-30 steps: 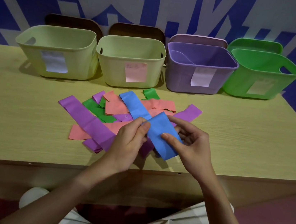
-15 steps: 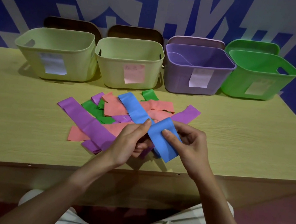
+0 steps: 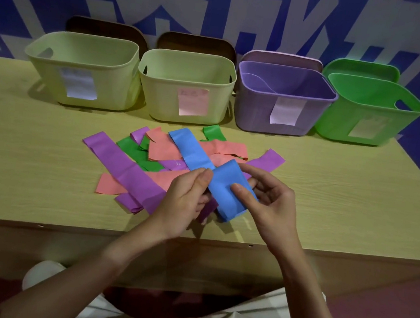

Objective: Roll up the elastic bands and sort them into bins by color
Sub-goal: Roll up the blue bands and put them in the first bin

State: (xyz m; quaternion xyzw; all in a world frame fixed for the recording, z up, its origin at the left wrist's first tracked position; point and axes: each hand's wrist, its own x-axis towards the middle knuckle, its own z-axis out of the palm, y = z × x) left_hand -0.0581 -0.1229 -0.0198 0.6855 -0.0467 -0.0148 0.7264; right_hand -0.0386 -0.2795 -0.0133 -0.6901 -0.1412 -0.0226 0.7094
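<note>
Blue band (image 3: 222, 187) half-folded over pile (image 3: 135, 173)

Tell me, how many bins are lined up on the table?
4, in a row along the table's far edge: a pale yellow-green bin at the left, a second pale yellow-green bin beside it, then a purple bin, then a green bin at the right. None seems hidden.

bins (image 3: 186, 89) behind bands (image 3: 162, 150), on table (image 3: 333, 188)

Tabletop (image 3: 333, 191): pale wood-grain laminate, matt. Four bins (image 3: 186, 89): smooth plastic, slight sheen, paper labels (image 3: 193, 102) on fronts. Blue band (image 3: 196, 154) and other elastic bands (image 3: 127, 172): thin, smooth, matt rubbery sheet, lightly creased. Wall behind: matt print.
</note>
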